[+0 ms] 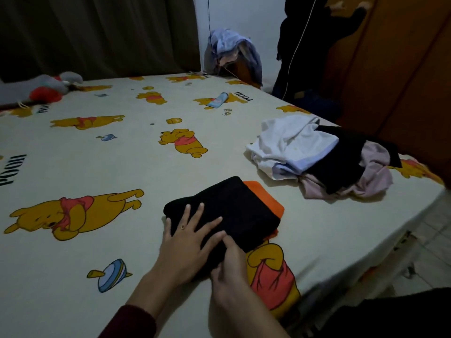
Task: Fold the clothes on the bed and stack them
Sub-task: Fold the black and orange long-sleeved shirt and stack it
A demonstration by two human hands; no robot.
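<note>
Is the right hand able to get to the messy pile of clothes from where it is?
Probably yes. The right hand is busy at the near edge of the folded black garment, but the unfolded pile lies on the same side, further back, with only bare bedsheet between. It would need a forward stretch.

The bedsheet (102,172) under my hands carries the only lettering I can read: the word "POOH" in dark capitals, printed among the yellow bears. It shows upside down near the far right edge, again at the left edge beside a bear, and partly cut off at the far left near the plush toy (52,86). Nothing else bears legible writing
</note>
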